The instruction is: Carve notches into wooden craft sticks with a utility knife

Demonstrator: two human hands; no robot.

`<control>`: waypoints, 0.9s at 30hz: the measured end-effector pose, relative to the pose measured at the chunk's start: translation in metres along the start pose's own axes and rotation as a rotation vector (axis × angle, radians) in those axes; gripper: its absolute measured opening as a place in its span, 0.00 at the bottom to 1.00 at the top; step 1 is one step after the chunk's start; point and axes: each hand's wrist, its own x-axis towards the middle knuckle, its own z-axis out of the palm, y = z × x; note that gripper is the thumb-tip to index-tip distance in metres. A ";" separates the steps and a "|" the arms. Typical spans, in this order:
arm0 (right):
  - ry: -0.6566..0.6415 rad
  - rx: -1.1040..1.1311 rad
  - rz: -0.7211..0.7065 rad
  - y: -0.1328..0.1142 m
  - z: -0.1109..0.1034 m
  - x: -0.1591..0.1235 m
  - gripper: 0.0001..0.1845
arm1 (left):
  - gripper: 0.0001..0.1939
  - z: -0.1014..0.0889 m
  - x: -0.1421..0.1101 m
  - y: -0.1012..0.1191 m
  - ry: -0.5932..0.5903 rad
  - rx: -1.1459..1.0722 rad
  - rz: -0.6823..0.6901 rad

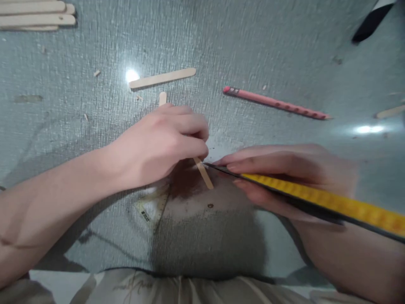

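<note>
My left hand is closed on a wooden craft stick, pressing it against the table. One rounded end of this stick shows above my knuckles and a cut-looking end points toward me; its middle is hidden under my fingers. My right hand, slightly blurred, grips a yellow-and-black utility knife. The knife's dark, thin tip touches or nearly touches the stick just below my left fingertips. Under my left wrist lies a clear ruler or set square, partly covered.
Another craft stick lies beyond my left hand, and a pink pencil to its right. A stack of sticks sits far left. At the right edge is a stick piece; a black object is far right. Small wood chips are scattered about.
</note>
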 end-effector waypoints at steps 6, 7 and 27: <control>-0.073 0.157 0.056 0.005 -0.005 0.004 0.07 | 0.15 0.001 0.000 -0.001 0.013 -0.003 0.007; -0.091 0.150 0.050 0.006 -0.005 0.004 0.06 | 0.15 0.001 0.000 -0.001 0.010 -0.013 0.006; -0.158 0.022 -0.063 0.009 -0.007 0.009 0.05 | 0.12 0.004 0.005 -0.002 -0.020 0.119 0.069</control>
